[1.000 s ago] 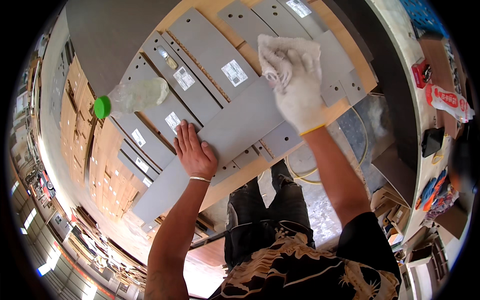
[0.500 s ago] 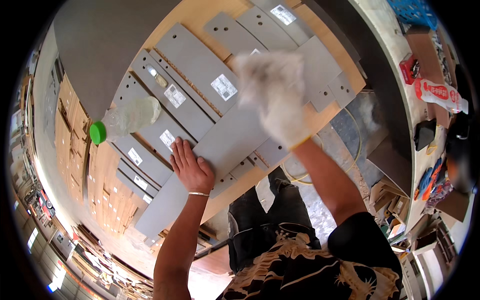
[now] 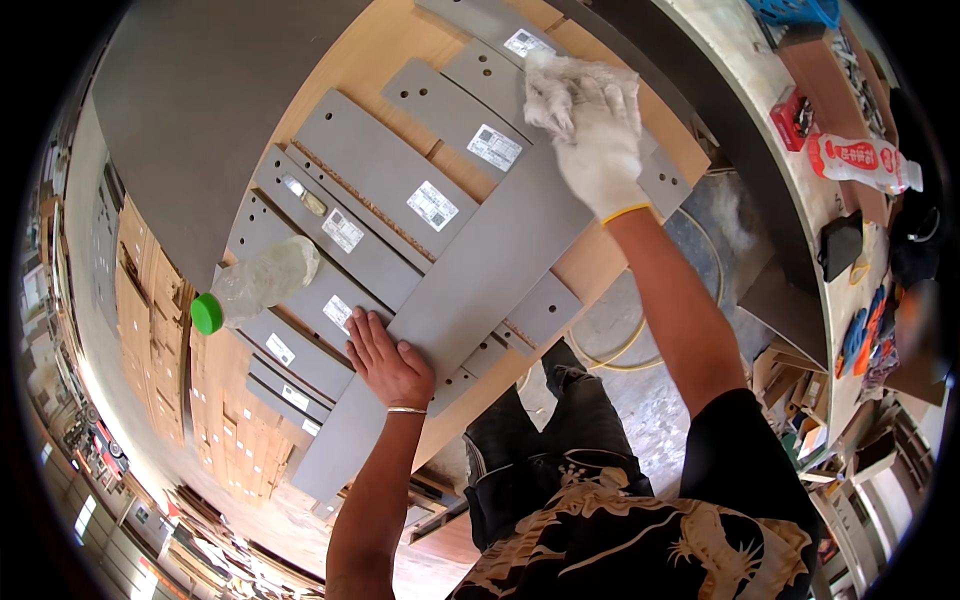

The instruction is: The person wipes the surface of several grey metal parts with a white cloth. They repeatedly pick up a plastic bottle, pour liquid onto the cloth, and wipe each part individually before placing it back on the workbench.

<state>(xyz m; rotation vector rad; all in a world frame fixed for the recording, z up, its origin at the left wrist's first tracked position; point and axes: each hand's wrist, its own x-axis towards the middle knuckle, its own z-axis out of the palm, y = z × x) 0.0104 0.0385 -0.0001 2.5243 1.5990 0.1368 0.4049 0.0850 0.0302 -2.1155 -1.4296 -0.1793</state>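
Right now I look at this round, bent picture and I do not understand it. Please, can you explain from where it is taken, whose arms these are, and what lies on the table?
The picture comes from a wide fisheye camera worn on a person's head, looking down, so straight edges appear curved. The two forearms rising from the lower edge belong to that person; no machine is here.

The bare left hand lies flat on a long grey flat panel, pressing it down. The right hand, in a white work glove, has a crumpled white cloth in its grip, pressed on the far end of the same panel.

Under it lie more grey panels with small white stickers on a light wooden tabletop. A clear plastic bottle with a green cap lies on its side to the left.
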